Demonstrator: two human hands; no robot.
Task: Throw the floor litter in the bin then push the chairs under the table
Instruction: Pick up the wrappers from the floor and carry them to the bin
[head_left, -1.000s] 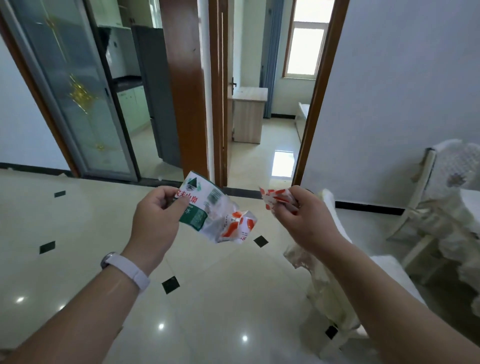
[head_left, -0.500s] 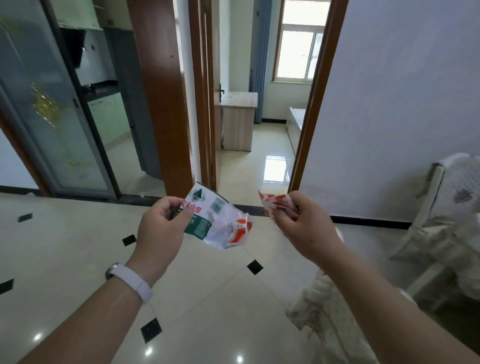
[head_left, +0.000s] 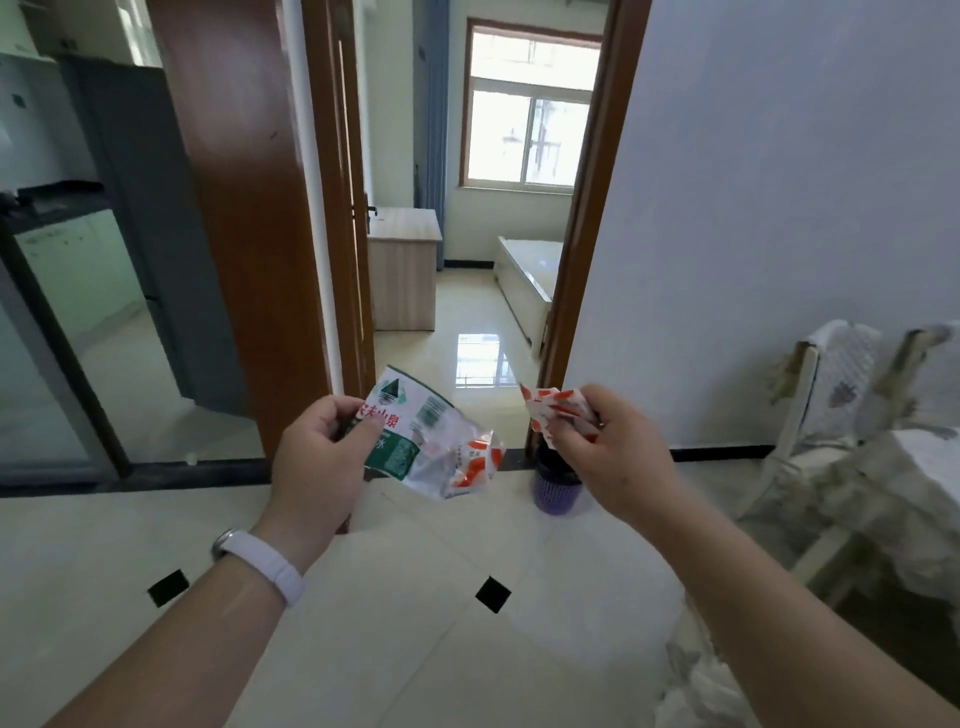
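My left hand (head_left: 317, 462) grips a crumpled green-and-white bottle label (head_left: 410, 426) together with a clear orange-printed wrapper (head_left: 475, 465). A red-and-white wrapper (head_left: 556, 413) is pinched in my right hand (head_left: 615, 457). Both hands are held out at chest height. A small purple bin (head_left: 556, 491) stands on the floor by the doorframe, just below and behind my right hand, partly hidden by it. White cloth-covered chairs (head_left: 831, 395) stand at the right beside a cloth-covered table (head_left: 924, 499).
A brown doorframe (head_left: 587, 234) opens onto a bedroom with a desk (head_left: 402, 270) and a bed. At the left a glass sliding door (head_left: 57, 338) leads to a kitchen. White draped cloth (head_left: 696, 686) lies low at the right. The floor is glossy tile with black diamonds.
The view has advanced toward the doorway and tilted up; the purple bin has come into sight under my right hand. Both hands still hold the same litter.
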